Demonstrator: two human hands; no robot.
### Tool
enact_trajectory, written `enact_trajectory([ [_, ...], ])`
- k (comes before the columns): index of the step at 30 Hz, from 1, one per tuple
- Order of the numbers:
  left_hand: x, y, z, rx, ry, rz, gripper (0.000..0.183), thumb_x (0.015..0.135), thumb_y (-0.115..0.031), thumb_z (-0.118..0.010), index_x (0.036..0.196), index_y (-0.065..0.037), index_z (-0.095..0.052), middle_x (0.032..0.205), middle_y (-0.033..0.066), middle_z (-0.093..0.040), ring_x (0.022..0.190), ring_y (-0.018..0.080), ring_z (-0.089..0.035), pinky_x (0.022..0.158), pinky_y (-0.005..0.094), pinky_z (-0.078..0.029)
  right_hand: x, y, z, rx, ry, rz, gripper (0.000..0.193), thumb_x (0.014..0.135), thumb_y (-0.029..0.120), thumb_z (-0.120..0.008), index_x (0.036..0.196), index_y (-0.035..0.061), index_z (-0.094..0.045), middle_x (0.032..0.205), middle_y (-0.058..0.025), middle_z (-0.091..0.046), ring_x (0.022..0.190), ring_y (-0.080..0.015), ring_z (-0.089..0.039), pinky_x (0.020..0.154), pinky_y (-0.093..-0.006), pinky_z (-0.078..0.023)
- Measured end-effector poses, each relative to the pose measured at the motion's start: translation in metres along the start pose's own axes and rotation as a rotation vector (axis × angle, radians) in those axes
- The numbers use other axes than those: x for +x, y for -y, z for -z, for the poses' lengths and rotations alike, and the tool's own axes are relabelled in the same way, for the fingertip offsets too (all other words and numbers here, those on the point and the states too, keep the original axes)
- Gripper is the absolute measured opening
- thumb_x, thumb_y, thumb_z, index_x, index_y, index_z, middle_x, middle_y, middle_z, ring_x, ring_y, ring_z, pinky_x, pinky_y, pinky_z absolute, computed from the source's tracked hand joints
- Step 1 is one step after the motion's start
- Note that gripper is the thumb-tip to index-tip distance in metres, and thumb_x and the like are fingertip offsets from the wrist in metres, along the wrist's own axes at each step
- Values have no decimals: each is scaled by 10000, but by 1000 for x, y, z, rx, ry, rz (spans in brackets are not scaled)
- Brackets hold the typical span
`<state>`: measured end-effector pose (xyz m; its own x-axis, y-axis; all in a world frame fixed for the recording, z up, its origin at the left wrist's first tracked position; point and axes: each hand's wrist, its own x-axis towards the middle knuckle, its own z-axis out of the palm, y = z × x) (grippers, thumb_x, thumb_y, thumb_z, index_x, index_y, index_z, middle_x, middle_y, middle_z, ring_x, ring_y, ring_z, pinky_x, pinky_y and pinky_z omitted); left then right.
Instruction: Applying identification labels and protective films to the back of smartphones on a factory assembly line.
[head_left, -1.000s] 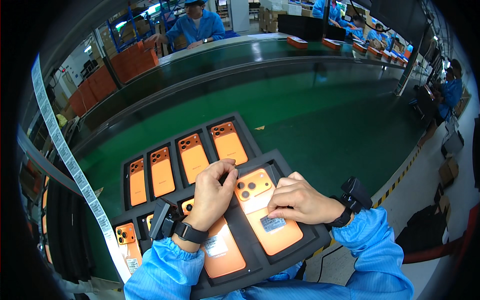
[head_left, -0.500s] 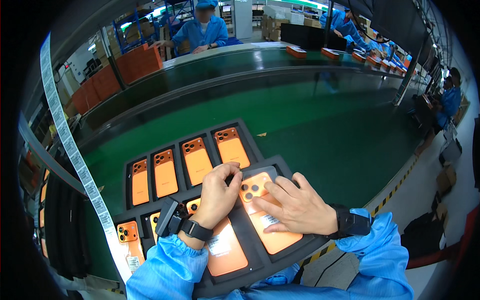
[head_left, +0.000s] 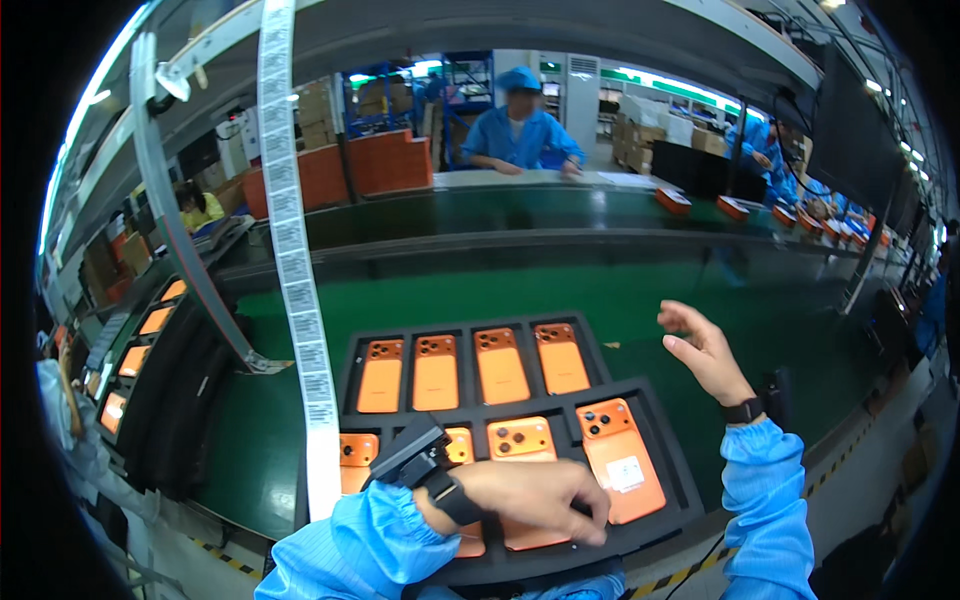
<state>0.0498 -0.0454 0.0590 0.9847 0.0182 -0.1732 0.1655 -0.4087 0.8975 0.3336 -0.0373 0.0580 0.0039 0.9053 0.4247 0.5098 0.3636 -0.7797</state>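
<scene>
Over the near black foam tray (head_left: 690, 505) my left hand (head_left: 545, 495) hovers with fingers curled down; what they hold, if anything, is hidden. It partly covers an orange phone (head_left: 520, 437) lying camera side up. To its right an orange phone (head_left: 630, 465) with a white label lies uncovered in its slot. My right hand (head_left: 705, 360) is raised beyond the tray's right side, thumb and fingers apart and holding nothing visible. A second black foam tray (head_left: 465, 340) lies just beyond, with several orange phones (head_left: 500, 368) in a row. Each wrist wears a black strap device.
A long white label strip (head_left: 290, 230) hangs down on the left, in front of the trays. Beneath them runs a green work surface (head_left: 480, 275). A metal post (head_left: 185, 210) stands left; stacked black trays (head_left: 180, 400) hold more phones. Across the line sits a co-worker (head_left: 525, 130).
Both hands have left the right-hand phone. My right hand has lifted away to the right and opened; my left has come down nearer, across the neighbouring phone. The view has shifted left.
</scene>
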Motion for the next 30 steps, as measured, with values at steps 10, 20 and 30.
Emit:
enact_trajectory([
  [10, -263, 156, 56, 252, -1437, 974, 879, 703, -523, -719, 1250, 122, -481, 1284, 301, -495, 1232, 385, -470, 1026, 402, -390, 28, -151, -74, -225, 410, -528, 547, 745, 406, -751, 950, -89, -640, 836, -135, -671, 752, -186, -640, 636, -314, -503],
  [20, -235, 215, 49, -106, -1236, 857, 500, 775, -346, -695, 916, 128, -619, 828, 166, -649, 765, 199, -630, 647, 317, -499, 48, -167, -58, 100, 5, -461, 293, 640, 130, -750, 836, 31, -555, 735, -32, -563, 655, -115, -528, 551, -272, -421],
  [30, -258, 115, 39, -592, -1684, 231, 122, 803, -205, -572, 797, -85, -552, 755, 6, -563, 629, 93, -522, 499, 254, -412, 16, 24, -12, 468, -160, -273, 360, 811, 104, -642, 1128, 68, -476, 800, -18, -612, 645, -66, -594, 521, -200, -466],
])
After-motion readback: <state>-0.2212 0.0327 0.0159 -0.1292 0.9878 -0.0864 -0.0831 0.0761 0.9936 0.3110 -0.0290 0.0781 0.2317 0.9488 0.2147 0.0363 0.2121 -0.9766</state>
